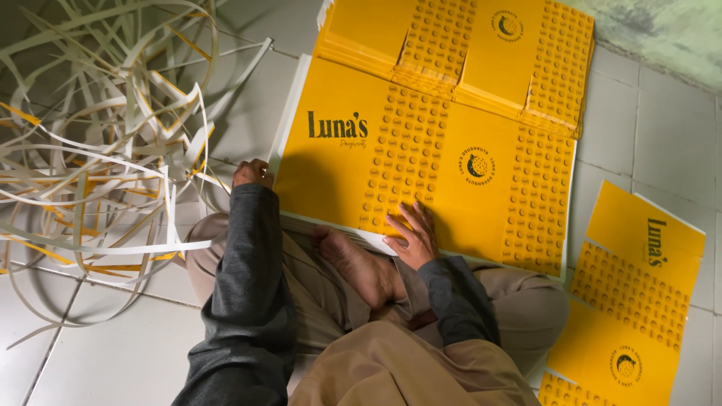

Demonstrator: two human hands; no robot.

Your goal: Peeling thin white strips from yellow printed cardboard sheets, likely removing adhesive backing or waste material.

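Note:
A stack of large yellow printed sheets (pixel 421 150) with white borders lies on the tiled floor in front of my crossed legs. My right hand (pixel 412 234) rests flat on the top sheet near its front edge, fingers spread, holding nothing. My left hand (pixel 252 174) sits at the stack's left edge with its fingers curled. Whether it grips the edge is hidden. My bare foot (pixel 361 267) lies just under the stack's front edge.
A big tangle of white and yellow paper strips (pixel 105 143) covers the floor to the left. A pile of smaller yellow cut pieces (pixel 459 53) lies on the far end of the stack. More yellow sheets (pixel 632 301) lie to the right.

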